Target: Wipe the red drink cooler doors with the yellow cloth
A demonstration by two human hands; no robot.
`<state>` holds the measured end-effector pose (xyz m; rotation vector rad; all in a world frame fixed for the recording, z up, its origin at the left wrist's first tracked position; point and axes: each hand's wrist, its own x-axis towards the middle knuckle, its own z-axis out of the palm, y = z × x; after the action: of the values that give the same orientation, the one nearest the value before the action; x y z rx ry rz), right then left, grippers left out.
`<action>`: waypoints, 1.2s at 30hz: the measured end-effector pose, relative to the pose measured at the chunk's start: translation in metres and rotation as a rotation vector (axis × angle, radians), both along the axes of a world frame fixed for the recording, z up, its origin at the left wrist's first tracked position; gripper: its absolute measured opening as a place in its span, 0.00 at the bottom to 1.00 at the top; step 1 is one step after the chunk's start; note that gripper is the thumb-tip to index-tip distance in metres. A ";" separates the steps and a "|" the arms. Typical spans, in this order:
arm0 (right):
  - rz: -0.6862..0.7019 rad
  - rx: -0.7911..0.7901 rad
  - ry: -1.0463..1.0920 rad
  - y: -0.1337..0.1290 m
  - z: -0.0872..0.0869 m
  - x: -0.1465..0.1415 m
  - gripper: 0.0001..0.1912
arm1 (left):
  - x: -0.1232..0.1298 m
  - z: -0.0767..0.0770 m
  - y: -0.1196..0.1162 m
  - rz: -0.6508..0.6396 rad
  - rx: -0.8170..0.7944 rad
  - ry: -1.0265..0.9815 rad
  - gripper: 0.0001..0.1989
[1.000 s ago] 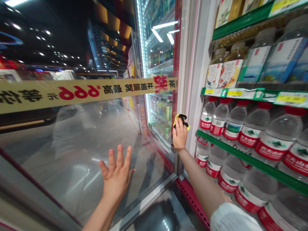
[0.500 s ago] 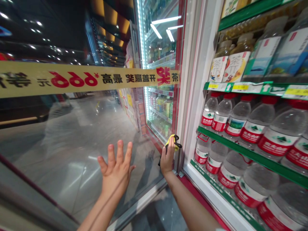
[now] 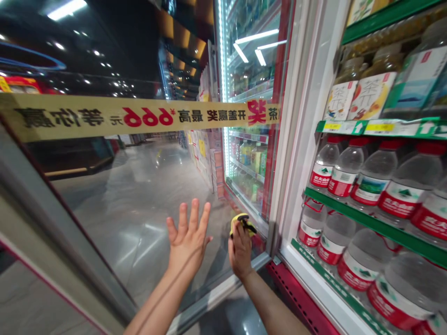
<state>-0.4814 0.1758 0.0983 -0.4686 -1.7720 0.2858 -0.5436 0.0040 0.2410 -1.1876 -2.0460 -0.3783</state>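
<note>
My left hand point(image 3: 189, 242) is spread wide, palm toward the glass door point(image 3: 139, 204), and appears to rest flat on the pane. To its right, my right hand point(image 3: 240, 249) has its fingers wrapped over a small yellow-and-black object point(image 3: 247, 225) held against the lower part of the glass, near the hinge side. Its exact kind is hard to make out, since my fingers cover much of it. A yellow strip with mirrored lettering point(image 3: 115, 132) runs across the pane above both hands.
An open drinks cooler on the right holds red-capped water bottles point(image 3: 377, 172) on green-edged shelves point(image 3: 349, 216). The metal door frame point(image 3: 63, 223) slants along the left. Through the glass show a lit cooler point(image 3: 244, 153), stacked boxes point(image 3: 200, 151) and a shiny floor point(image 3: 139, 167).
My right hand has moved left and slightly down across the glass with the yellow-and-black object, closer to my left hand. The view has shifted left, bringing in more of the door frame.
</note>
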 end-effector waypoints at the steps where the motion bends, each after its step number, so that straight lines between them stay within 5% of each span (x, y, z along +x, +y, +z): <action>1: 0.013 0.044 -0.057 -0.006 -0.014 0.000 0.33 | -0.002 0.000 0.000 -0.001 -0.007 0.006 0.53; 3: 0.026 0.089 -0.115 -0.010 -0.038 0.003 0.33 | -0.006 0.000 0.000 -0.001 -0.019 0.019 0.52; 5: 0.001 0.046 -0.082 -0.006 -0.042 0.005 0.33 | -0.010 0.001 0.003 0.009 -0.040 0.022 0.52; 10: -0.011 -0.084 -0.006 -0.023 0.007 -0.011 0.33 | -0.018 0.011 0.001 0.008 -0.091 0.066 0.53; 12: 0.034 -0.003 -0.103 -0.038 0.017 -0.015 0.34 | -0.022 0.015 -0.015 -0.044 -0.136 0.123 0.49; 16: 0.084 0.184 -0.262 -0.047 0.008 -0.007 0.33 | -0.033 0.019 -0.074 -0.029 -0.160 0.185 0.48; 20: 0.029 0.104 -0.122 -0.048 0.018 -0.008 0.33 | -0.042 0.020 -0.123 0.075 -0.168 0.166 0.51; 23: 0.037 0.106 -0.132 -0.072 0.028 -0.016 0.33 | -0.045 0.020 -0.133 0.077 -0.208 0.168 0.53; 27: 0.255 0.361 -0.398 -0.095 0.002 -0.007 0.33 | -0.042 0.018 -0.132 0.055 -0.209 0.176 0.52; 30: 0.229 0.359 -0.365 -0.080 -0.017 0.006 0.32 | -0.040 0.016 -0.132 0.047 -0.206 0.171 0.51; 32: 0.132 0.252 -0.249 -0.067 -0.008 0.004 0.31 | -0.039 0.015 -0.132 0.053 -0.207 0.165 0.50; 36: 0.077 0.111 -0.157 -0.077 0.043 -0.017 0.33 | -0.041 0.013 -0.133 0.060 -0.201 0.177 0.48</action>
<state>-0.4982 0.0989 0.1418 -0.3520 -1.9509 0.2076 -0.5842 -0.1286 0.2545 -1.2284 -1.9940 -0.0371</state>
